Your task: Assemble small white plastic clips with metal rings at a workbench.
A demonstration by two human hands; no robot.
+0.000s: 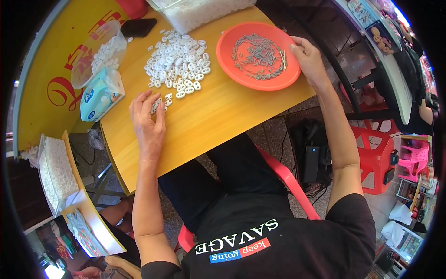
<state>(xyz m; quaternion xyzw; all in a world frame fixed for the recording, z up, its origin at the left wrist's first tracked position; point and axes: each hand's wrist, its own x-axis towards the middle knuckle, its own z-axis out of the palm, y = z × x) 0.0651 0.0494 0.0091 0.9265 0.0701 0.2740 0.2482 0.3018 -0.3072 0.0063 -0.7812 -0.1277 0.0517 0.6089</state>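
Note:
My right hand [308, 59] grips the right rim of a shallow orange-red plastic bowl [226, 59], its thumb over the edge. Small grey screw-like pieces [260, 49] lie in the bowl, with a few thin gold-coloured pins [283, 60] at its right side. My left hand [147, 116] rests on the table, fingers loosely apart and bent over several small white plastic pieces [167, 101]. Some of those pieces are partly hidden by the fingers. Just beyond spreads a loose heap of white oval plastic parts with two holes each [175, 58].
On the wooden table [223, 109] are a blue tissue pack [103, 95], a clear bowl of white parts [108, 55], a dark phone [138, 28] and a clear bin [197, 13] at the back. Left of the table stands another bin of white pieces [58, 172]. A red stool [374, 158] is at right.

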